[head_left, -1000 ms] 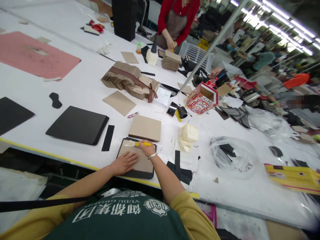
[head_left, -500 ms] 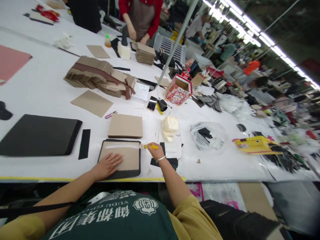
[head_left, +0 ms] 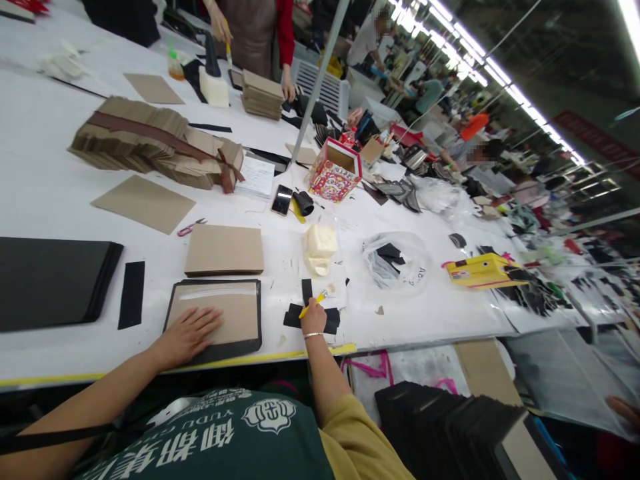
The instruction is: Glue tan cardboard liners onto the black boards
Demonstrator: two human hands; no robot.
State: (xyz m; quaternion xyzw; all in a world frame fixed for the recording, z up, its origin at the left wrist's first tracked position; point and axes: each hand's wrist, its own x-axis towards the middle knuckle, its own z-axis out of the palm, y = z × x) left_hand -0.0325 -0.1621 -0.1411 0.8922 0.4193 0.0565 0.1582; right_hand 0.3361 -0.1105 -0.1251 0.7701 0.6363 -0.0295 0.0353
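My left hand (head_left: 193, 333) lies flat with fingers spread on a beige board (head_left: 235, 317), which rests on a black sheet (head_left: 253, 341) at the table's front edge. A whitish strip runs along the board's top. My right hand (head_left: 313, 319) is closed round a yellow-handled brush (head_left: 304, 311), its bristles pointing up and right, over black strips (head_left: 332, 321). Behind it stands a cream-coloured glue container (head_left: 321, 248). A stack of beige boards (head_left: 224, 250) sits just behind the black sheet.
To the left lie a black stack (head_left: 50, 283) and a black strip (head_left: 131, 295). Further back are tied boards (head_left: 145, 143), a phone (head_left: 282, 199) and a red box (head_left: 334, 177). A plastic bag (head_left: 395, 260) lies right. Across the table, a person's hand (head_left: 218, 25) holds a brush.
My right hand has moved with the brush off the board, over to the black strips. My left hand stays on the board. The whole view has shifted, and the person opposite has raised a hand.
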